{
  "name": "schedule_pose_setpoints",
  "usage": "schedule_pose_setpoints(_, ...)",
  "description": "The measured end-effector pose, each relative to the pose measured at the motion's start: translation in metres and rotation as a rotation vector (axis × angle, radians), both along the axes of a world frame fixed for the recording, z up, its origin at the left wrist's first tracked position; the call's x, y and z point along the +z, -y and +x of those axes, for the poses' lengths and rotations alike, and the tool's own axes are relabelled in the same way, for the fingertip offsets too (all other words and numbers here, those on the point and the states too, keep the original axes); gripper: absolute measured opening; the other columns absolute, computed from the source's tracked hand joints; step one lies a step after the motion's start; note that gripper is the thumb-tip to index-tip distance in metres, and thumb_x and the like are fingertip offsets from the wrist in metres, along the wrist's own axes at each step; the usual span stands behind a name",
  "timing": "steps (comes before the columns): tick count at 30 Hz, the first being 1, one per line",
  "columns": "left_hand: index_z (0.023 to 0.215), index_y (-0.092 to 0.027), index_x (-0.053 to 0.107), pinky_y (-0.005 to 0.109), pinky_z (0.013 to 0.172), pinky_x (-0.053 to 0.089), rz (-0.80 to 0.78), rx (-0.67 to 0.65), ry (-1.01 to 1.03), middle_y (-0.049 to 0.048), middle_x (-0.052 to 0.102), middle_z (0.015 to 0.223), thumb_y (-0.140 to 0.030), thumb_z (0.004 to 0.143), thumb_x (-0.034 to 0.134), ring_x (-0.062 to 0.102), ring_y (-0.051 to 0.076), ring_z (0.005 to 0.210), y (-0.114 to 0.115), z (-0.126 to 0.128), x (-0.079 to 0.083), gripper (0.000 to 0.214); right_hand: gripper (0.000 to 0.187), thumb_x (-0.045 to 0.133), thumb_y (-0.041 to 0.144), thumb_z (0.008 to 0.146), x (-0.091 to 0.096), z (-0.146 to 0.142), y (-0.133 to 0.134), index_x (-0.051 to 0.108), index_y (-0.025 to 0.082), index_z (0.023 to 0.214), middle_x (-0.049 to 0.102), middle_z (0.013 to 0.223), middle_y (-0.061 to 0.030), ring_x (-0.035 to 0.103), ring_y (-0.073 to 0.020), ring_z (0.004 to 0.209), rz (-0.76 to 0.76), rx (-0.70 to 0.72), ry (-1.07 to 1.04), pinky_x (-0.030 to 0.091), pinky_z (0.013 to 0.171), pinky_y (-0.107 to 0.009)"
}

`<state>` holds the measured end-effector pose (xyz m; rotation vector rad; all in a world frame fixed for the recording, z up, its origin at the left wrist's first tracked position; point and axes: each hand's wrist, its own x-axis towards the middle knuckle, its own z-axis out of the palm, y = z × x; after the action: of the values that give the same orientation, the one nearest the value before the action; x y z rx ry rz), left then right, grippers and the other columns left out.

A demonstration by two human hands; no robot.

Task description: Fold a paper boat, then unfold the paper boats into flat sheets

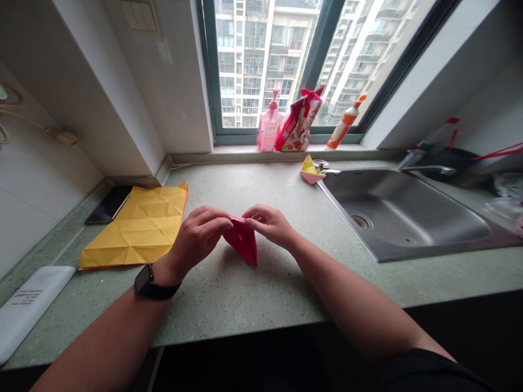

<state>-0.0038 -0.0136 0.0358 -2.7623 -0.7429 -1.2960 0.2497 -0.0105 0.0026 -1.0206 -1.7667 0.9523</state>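
Observation:
A dark pink piece of folded paper stands tilted over the counter, its pointed end toward me. My left hand, below which a black watch sits on the wrist, pinches the paper's upper left edge. At the upper right corner, the thumb and fingertips of my right hand close on the same paper. The far side of the paper is hidden. To the left of my left hand lies a creased yellow sheet with orange showing at its edge.
A small yellow and pink folded paper boat rests by the corner of the steel sink. A dark phone lies beside the yellow sheet. On the sill stand a pink pump bottle, a red bag and an orange-white bottle.

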Motion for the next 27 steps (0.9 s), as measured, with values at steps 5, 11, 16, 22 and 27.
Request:
schedule_pose_setpoints(5, 0.100, -0.026, 0.075, 0.040, 0.096, 0.059, -0.005, -0.012, -0.032, 0.0033, 0.082, 0.107, -0.020, 0.105, 0.064, 0.073, 0.020, 0.100, 0.000, 0.000, 0.000, 0.013, 0.028, 0.080, 0.047, 0.089, -0.001, 0.008, -0.005, 0.077, 0.021, 0.100, 0.076, 0.083, -0.0019, 0.072, -0.0168, 0.073, -0.101, 0.005, -0.038, 0.057, 0.066, -0.030)
schedule_pose_setpoints(11, 0.103, -0.025, 0.074, 0.038, 0.094, 0.060, 0.049, -0.039, -0.032, 0.0026, 0.082, 0.108, -0.016, 0.103, 0.067, 0.073, 0.020, 0.100, 0.000, 0.000, -0.001, 0.011, 0.028, 0.082, 0.044, 0.086, 0.014, 0.016, -0.001, 0.077, 0.020, 0.100, 0.079, 0.093, -0.0047, 0.075, -0.0174, 0.077, -0.041, 0.059, 0.039, 0.060, 0.066, -0.029)
schedule_pose_setpoints(16, 0.105, -0.023, 0.075, 0.036, 0.089, 0.061, 0.075, -0.077, -0.014, 0.0036, 0.082, 0.110, -0.013, 0.101, 0.070, 0.074, 0.019, 0.097, -0.001, 0.001, 0.000, 0.012, 0.023, 0.080, 0.039, 0.087, 0.021, 0.013, 0.003, 0.078, 0.020, 0.100, 0.079, 0.095, -0.0051, 0.075, -0.0165, 0.078, -0.029, 0.064, 0.071, 0.060, 0.069, -0.028)
schedule_pose_setpoints(22, 0.106, -0.023, 0.076, 0.035, 0.090, 0.062, 0.105, -0.109, -0.014, 0.0036, 0.083, 0.114, -0.010, 0.100, 0.070, 0.074, 0.019, 0.098, -0.001, 0.002, 0.001, 0.015, 0.026, 0.080, 0.039, 0.084, 0.018, 0.010, 0.003, 0.077, 0.020, 0.100, 0.077, 0.092, -0.0037, 0.070, -0.0146, 0.073, -0.199, 0.010, 0.013, 0.056, 0.065, -0.027)
schedule_pose_setpoints(27, 0.108, -0.024, 0.076, 0.036, 0.092, 0.062, 0.137, -0.110, -0.030, 0.0028, 0.083, 0.116, -0.011, 0.099, 0.071, 0.074, 0.019, 0.102, 0.001, 0.002, 0.000, 0.017, 0.018, 0.076, 0.036, 0.086, 0.021, 0.009, 0.007, 0.075, 0.019, 0.093, 0.064, 0.064, 0.0035, 0.054, -0.0103, 0.059, -0.101, -0.049, 0.048, 0.042, 0.056, -0.025)
